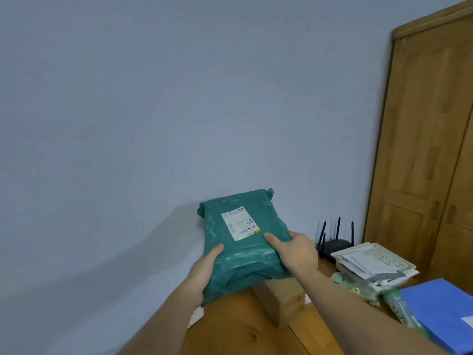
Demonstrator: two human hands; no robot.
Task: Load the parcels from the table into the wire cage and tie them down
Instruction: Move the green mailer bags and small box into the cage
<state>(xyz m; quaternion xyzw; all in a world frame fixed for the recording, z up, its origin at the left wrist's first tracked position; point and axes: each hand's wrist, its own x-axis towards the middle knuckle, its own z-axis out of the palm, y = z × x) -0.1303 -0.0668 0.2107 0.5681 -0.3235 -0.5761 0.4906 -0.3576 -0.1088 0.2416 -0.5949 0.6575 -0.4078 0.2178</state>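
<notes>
Filling most of the view, a pale blue-grey wall [153, 111] runs behind everything, and a tall wooden wardrobe [425, 149] stands at the far right. Below them a wooden table [243, 329] spreads across the near middle and right.

Held up above the table, tilted with its far end raised against the wall, is a green plastic parcel [243, 242], bearing a white shipping label [239, 222] on its upper face. The left hand [204, 270] grips the parcel's near left edge, thumb on top and fingers hidden beneath. The right hand [297, 252] grips the near right edge, thumb lying across the top just beside the label, fingers wrapped around the side. Both forearms reach in from the near edge of the view.

Under the parcel, a brown cardboard box [281, 301] rests on the table. At the near right corner lies a blue folder [440, 311], and beyond it a cream tray [376, 260] holds loose papers. A black router [335, 242] with upright antennas sits far back against the wall, left of the tray. Between folder and tray lies a green tube [399, 306], blurred. A small white tag [195, 316] shows near the left wrist.
</notes>
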